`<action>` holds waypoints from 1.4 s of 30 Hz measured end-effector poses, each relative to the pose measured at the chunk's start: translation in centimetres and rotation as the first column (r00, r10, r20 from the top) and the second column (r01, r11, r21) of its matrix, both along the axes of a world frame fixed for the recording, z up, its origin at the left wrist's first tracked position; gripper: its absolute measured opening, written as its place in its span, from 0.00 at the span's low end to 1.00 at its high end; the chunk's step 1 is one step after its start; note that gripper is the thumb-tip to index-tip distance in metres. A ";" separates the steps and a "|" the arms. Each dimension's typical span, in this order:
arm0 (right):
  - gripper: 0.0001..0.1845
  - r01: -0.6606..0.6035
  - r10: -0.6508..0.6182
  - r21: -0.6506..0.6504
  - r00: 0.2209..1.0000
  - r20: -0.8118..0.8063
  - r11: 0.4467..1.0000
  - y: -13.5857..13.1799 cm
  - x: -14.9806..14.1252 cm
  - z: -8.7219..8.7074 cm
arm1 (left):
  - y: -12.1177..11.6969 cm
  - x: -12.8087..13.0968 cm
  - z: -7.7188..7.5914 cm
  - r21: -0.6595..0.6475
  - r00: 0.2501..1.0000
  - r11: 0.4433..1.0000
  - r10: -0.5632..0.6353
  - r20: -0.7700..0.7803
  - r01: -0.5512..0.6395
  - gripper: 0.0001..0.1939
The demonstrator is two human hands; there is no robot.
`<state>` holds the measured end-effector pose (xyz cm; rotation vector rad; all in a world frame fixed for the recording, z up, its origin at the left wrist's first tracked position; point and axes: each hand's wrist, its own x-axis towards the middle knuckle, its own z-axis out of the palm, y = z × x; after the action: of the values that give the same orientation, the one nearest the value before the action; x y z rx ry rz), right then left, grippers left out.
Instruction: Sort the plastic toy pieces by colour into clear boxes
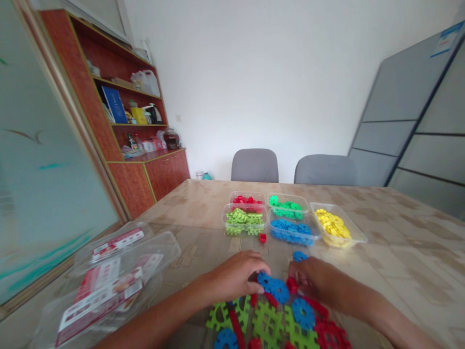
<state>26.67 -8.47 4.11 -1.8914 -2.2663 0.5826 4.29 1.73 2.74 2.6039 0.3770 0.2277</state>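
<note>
My left hand [249, 271] is closed, thumb and fingers pinching a blue notched disc [265, 281]. A second blue disc [279, 291] sits against it. On the other side my right hand [308, 278] is closed on a small red connector piece [291, 285] beside these discs. Behind its knuckles lies another blue disc [299, 256]. Below both hands, partly cut off by the frame's lower edge, are green lattice plates [268, 324], a red plate [332, 335], red bars [237, 329] and more blue discs [303, 313].
Beyond my hands stand clear tubs of red [247, 199], light green [244, 220], green [287, 208], blue [292, 230] and yellow pieces [333, 224]. A loose red piece [262, 238] lies before them. Clear lids [119, 271] are stacked left. Two grey chairs [255, 165] stand behind the table.
</note>
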 end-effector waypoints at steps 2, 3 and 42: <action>0.09 0.008 -0.011 0.056 0.999 0.047 0.998 0.3 0.6 -0.3 | 0.4 -0.4 0.6 0.000 1.000 1.000 -0.009 -0.024 0.009 0.14; 0.09 0.009 -0.014 0.075 0.998 0.064 0.997 0.3 0.8 -0.4 | 0.5 -0.7 1.0 -0.011 0.999 1.000 -0.017 -0.038 0.017 0.15; 0.18 -0.106 0.102 0.046 0.993 0.066 0.993 0.3 -2.9 -1.7 | 5.4 -5.1 1.9 -0.167 0.943 0.975 0.086 -0.323 -0.146 0.16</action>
<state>23.77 -8.18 2.40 -1.8032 -2.4078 0.4808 -0.85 7.12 4.61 2.4310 0.6331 -0.1804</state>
